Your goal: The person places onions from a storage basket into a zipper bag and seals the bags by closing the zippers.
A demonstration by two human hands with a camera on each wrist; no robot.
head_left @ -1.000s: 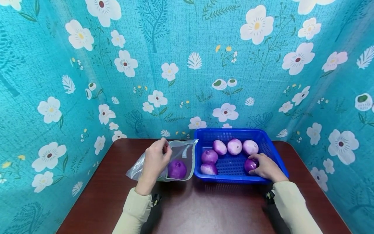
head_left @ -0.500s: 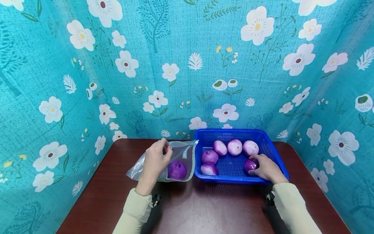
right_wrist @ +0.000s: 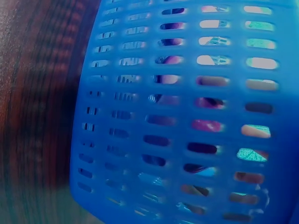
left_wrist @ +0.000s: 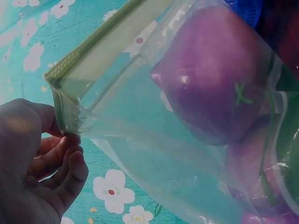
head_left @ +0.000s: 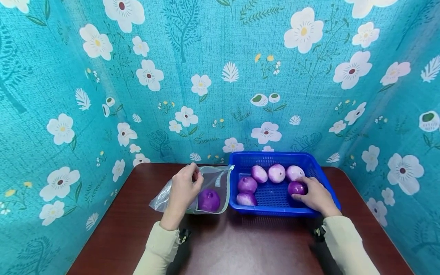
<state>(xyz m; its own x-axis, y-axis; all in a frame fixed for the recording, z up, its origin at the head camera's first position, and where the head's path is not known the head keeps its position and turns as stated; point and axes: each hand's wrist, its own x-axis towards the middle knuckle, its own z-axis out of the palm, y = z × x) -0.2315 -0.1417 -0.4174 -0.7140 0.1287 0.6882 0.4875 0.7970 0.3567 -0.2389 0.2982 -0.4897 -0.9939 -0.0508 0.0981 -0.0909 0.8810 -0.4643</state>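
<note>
A clear zip bag (head_left: 209, 183) lies on the brown table (head_left: 240, 244) with one purple onion (head_left: 209, 200) inside it. My left hand (head_left: 183, 187) pinches the bag's green-edged mouth and holds it up; the left wrist view shows the fingers (left_wrist: 56, 163) at the bag's corner (left_wrist: 65, 112) and the onion (left_wrist: 215, 74) through the plastic. To the right stands a blue basket (head_left: 323, 179) with several purple onions (head_left: 268, 173). My right hand (head_left: 314, 194) grips one dark purple onion (head_left: 296, 188) inside the basket.
Turquoise flowered cloth walls close in the table on three sides. The right wrist view shows only the basket's slotted blue wall (right_wrist: 187, 116) up close, beside the brown table top (right_wrist: 32, 93). Bare table lies in front of the bag and basket.
My right hand has lifted the dark onion a little and moved it toward the back of the basket. The left hand and bag have stayed put.
</note>
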